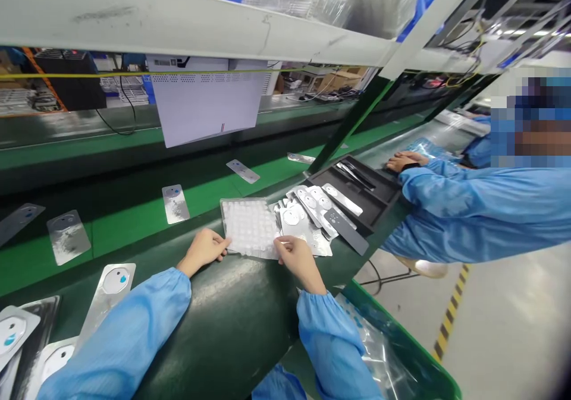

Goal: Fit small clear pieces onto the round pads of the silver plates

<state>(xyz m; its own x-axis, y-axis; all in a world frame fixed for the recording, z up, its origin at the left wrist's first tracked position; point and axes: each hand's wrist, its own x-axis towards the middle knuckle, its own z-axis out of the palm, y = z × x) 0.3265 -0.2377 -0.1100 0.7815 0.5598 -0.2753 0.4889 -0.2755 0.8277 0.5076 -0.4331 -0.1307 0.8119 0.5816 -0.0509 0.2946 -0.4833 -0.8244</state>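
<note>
A shallow translucent tray (250,227) with rows of small white dimples lies on the dark green worktop. My left hand (207,250) grips its near left corner, thumb on the rim and fingers curled below. At the near right corner, my right hand (297,258) pinches the edge between thumb and fingers. Just right of the tray is a loose pile of silvery metal plates (307,210) with white round marks. A dark grey strip (345,230) with small holes lies over the pile's right side.
Behind the worktop, a green conveyor belt (209,189) carries several metal plates (176,204). A black compartment tray (379,201) holds tweezers (354,175). More plates (111,287) lie at left. A green bin (428,358) stands below right. A co-worker's blue sleeve (468,204) is at right.
</note>
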